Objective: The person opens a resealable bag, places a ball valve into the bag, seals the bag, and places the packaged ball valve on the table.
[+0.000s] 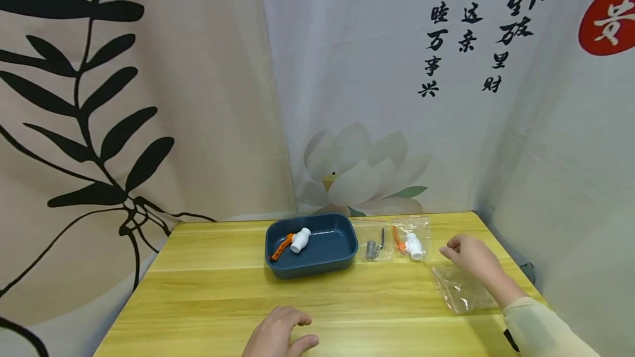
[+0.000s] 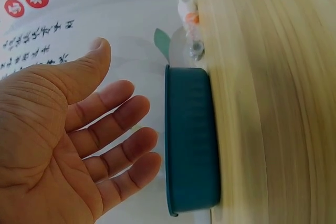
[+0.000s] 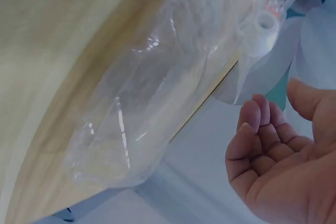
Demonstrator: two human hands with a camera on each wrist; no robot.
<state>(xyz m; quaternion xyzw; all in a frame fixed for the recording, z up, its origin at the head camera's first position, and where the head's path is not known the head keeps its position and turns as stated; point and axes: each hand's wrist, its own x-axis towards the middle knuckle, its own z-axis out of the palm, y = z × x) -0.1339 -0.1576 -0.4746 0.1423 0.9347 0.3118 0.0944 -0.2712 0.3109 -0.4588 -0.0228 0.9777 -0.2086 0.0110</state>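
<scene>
My left hand (image 1: 280, 332) hovers over the table's front edge, fingers relaxed and palm bare in the left wrist view. Off to the right, my right hand (image 1: 471, 258) is above the table near a crumpled clear plastic bag (image 1: 461, 291), fingers loosely bent around nothing. A blue tray (image 1: 322, 271) stands at the back of the table. Inside it lies a white plastic valve (image 1: 300, 240) with an orange handle (image 1: 281, 248). Beside the tray are two clear bags: one with a grey threaded piece (image 1: 370, 250) and a dark bent rod (image 1: 382, 238), another with a white-and-orange valve (image 1: 414, 247).
The wooden table (image 1: 213, 291) ends at a curtain (image 1: 223, 125) printed with leaves, a lotus and characters. Another pale curtain (image 1: 570, 153) hangs along the right side. A dark object (image 1: 528, 271) shows beyond the right table edge.
</scene>
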